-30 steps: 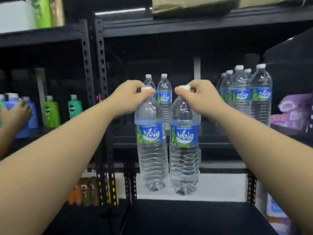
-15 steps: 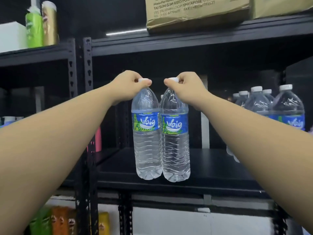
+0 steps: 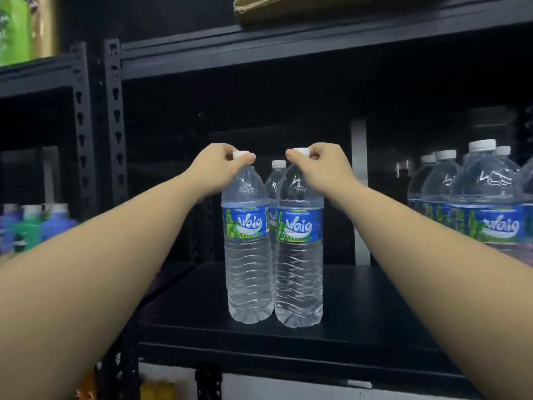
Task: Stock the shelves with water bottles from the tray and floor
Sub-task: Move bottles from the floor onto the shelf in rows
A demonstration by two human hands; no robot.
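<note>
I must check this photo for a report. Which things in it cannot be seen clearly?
- Third bottle: head view, mostly hidden behind the two held bottles.
- Cardboard box: cut off by top edge.
- Bottles at right: cut by right edge.
- Coloured bottles at left: blurred.

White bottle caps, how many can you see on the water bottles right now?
7: one under the left hand, one under the right hand, one behind them, four at right; more may be hidden.
</note>
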